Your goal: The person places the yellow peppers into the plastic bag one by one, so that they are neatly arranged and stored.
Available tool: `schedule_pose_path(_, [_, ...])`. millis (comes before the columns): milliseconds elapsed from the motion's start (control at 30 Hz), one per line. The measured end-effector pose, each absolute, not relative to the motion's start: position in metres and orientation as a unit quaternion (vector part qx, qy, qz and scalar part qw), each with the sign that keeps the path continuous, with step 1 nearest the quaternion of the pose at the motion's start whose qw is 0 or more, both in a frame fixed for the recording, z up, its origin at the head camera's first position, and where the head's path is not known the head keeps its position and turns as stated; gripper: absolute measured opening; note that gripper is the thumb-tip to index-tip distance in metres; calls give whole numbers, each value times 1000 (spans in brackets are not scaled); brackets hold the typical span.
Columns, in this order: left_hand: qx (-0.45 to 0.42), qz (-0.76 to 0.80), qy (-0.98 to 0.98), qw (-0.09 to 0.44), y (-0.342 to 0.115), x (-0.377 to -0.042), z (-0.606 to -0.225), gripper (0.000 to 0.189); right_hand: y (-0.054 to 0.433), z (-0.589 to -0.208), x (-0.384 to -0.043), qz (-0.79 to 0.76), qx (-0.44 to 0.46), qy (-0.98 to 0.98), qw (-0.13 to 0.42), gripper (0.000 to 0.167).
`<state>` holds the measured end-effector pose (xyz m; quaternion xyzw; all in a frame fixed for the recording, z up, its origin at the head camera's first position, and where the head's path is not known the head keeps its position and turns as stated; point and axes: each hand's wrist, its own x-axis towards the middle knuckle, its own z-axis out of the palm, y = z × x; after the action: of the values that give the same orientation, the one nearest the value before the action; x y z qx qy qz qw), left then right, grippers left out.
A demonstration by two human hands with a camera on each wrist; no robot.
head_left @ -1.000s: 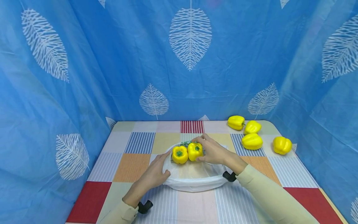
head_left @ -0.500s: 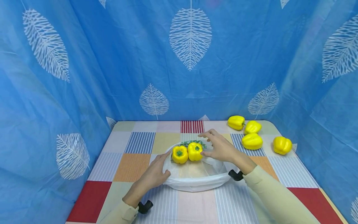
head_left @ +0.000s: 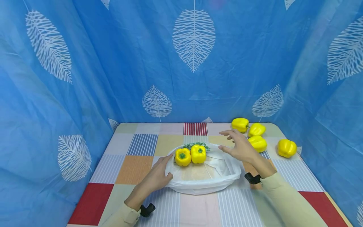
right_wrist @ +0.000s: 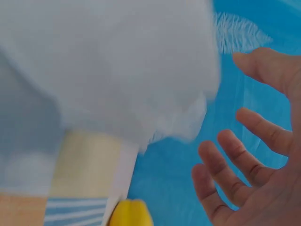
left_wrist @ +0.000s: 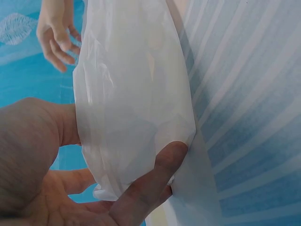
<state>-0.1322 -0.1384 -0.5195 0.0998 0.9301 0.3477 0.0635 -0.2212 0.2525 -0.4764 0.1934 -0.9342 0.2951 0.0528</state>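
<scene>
A white plastic bag (head_left: 198, 189) lies spread on the table with its mouth wide, a green print showing on its far inner side. Two yellow bell peppers sit side by side in it: one on the left (head_left: 182, 157), one on the right (head_left: 198, 154). My left hand (head_left: 157, 175) holds the bag's left side; in the left wrist view its fingers (left_wrist: 155, 176) wrap round the white plastic. My right hand (head_left: 241, 147) hovers over the bag's right edge, fingers spread and holding nothing, near another yellow bell pepper (head_left: 258, 144).
Behind my right hand lie more yellow bell peppers, one at the back (head_left: 240, 124) and one beside it (head_left: 257, 129). A further yellow pepper (head_left: 286, 148) rests near the right table edge. A patchwork tablecloth (head_left: 93, 201) covers the table; a blue leaf-patterned curtain (head_left: 122, 56) encloses it.
My right hand has let go of the right-hand pepper in the bag and moved right, toward the peppers on the table. The left hand stays on the bag.
</scene>
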Motion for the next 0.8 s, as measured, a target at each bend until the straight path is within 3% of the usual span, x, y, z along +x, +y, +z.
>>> schedule_pose_path(800, [88,344,932,77,-137,-131,-515,85,351,-504,-228,308,75,-943,97,69])
